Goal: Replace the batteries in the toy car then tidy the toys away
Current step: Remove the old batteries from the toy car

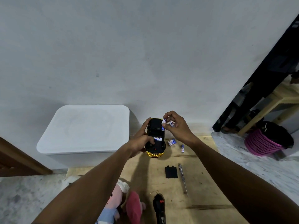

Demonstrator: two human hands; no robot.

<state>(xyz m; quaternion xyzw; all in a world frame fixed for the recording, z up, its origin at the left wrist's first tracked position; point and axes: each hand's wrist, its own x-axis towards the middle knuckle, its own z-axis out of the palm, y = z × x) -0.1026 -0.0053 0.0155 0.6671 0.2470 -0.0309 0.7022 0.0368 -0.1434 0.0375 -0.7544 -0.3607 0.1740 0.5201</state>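
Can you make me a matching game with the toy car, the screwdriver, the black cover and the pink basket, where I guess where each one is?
Things:
1. toy car
2. screwdriver
3. black battery cover
4. pink basket

Places:
A. lying flat on the wooden board, just left of the screwdriver
B. upside down in the left hand
C. on the floor at the far right
D. lying on the board, right of the cover

Pairs: 1-B, 2-D, 3-A, 4-C

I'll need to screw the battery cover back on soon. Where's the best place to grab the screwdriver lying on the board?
Take the screwdriver by its thicker clear handle, the end farther from you, beside the black battery cover. It lies flat, thin tip pointing toward you, so come from above with the right hand, pinching across the handle; its right side is clear.
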